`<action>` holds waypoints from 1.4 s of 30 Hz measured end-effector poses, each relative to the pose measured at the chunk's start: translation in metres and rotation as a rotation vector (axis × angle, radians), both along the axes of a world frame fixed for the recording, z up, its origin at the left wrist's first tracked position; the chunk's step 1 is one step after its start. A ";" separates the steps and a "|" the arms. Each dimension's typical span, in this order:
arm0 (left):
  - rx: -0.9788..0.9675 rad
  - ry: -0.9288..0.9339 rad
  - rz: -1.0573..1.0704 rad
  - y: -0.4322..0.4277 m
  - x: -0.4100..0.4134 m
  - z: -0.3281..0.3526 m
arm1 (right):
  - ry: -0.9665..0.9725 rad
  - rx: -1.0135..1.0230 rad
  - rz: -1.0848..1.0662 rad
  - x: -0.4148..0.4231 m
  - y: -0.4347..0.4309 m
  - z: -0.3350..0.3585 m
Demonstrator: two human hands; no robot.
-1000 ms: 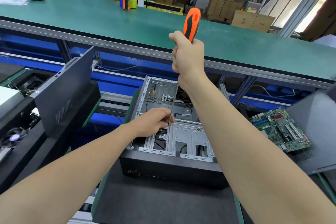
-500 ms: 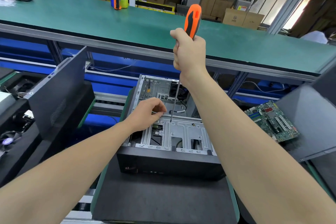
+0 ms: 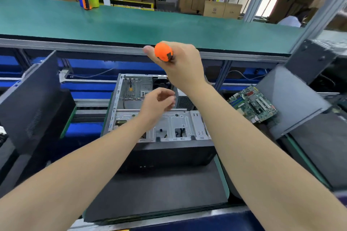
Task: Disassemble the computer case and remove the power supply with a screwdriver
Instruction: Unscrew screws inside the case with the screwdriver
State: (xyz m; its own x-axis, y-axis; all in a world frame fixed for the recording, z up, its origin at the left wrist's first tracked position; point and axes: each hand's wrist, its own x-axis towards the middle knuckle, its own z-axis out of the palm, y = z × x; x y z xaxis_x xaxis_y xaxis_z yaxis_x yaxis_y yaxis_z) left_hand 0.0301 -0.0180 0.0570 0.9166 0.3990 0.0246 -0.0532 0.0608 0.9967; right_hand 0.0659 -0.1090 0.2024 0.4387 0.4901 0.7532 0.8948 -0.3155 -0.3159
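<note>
Screwdriver point(image 3: 163, 51) shaft and tip are hidden behind my right hand point(image 3: 180, 63); only the orange handle butt shows, pointing back at me. Motion blur on both hands. My left hand point(image 3: 157, 105) is over the middle of the case and covers part of the drive cage. Its fingers point(image 3: 170, 97) are curled in towards the thumb, but it's too smeared to tell whether they're pinching anything. Right-hand fingers are wrapped tight round the handle, thumb out at 9 o'clock, held above the case's 12 o'clock end. The computer case point(image 3: 161, 129) lies flat on a dark mat on the bench point(image 3: 223, 178), dead centre, open side up and black front panel at 6 o'clock. Bare metal cage inside, fan and cables at the far end. There's a dark meshed box point(image 3: 185, 102) at about 2 o'clock inside; can't confirm it's the power supply. Loose motherboard point(image 3: 253, 103) at 3 o'clock of the case, grey side panel point(image 3: 32, 99) propped at 9 o'clock.
</note>
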 end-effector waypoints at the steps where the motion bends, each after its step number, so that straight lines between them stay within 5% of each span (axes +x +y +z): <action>1: -0.053 -0.013 0.004 -0.010 0.004 0.004 | 0.015 -0.031 0.020 0.006 -0.008 -0.005; 7: -0.326 -0.010 0.014 -0.085 0.020 0.019 | 0.217 -0.245 -0.040 0.044 -0.084 -0.055; 11: -0.319 0.078 0.101 -0.136 0.033 0.014 | 0.335 -0.327 -0.048 0.071 -0.162 -0.087; 17: -0.054 0.229 0.073 -0.220 0.052 -0.009 | 0.479 -0.396 -0.055 0.096 -0.258 -0.139; 21: 0.371 0.364 0.065 -0.258 0.059 -0.038 | 0.526 -0.458 -0.007 0.102 -0.301 -0.174; 24: 0.502 0.430 -0.043 -0.279 0.061 -0.063 | 0.557 -0.559 -0.020 0.104 -0.322 -0.198; 31: 0.681 0.516 -0.249 -0.301 0.060 -0.118 | 0.594 -0.702 0.030 0.101 -0.351 -0.244; 42: 0.729 0.511 -0.321 -0.303 0.070 -0.146 | 0.607 -0.617 0.074 0.104 -0.364 -0.273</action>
